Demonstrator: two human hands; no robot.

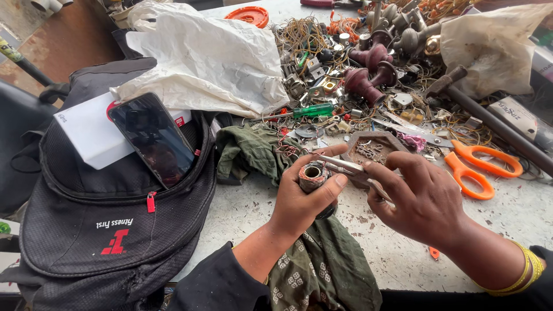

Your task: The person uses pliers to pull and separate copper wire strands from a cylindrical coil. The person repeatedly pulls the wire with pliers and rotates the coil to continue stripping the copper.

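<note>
Cluttered workbench (259,213): small tray (371,151) of metal bits (beside scissors (478,167))

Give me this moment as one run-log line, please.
left hand: grips tube-shaped part | right hand: holds tweezers at its rim | nearby: orange scissors

you have a single view here, from the camera worn on your head. it looks steeply down and forward across the worktop (259,207), from close above your own forearms, which enter from the bottom edge. your left hand (302,198) and right hand (423,201) sit just below the middle of the frame, near enough to show the fingers clearly. the black backpack (115,230) fills the lower left, and the heap of metal parts (357,69) runs along the far side towards the top right. the top left corner catches a strip of floor beyond the worktop's edge. no second view shares this scene.
</note>
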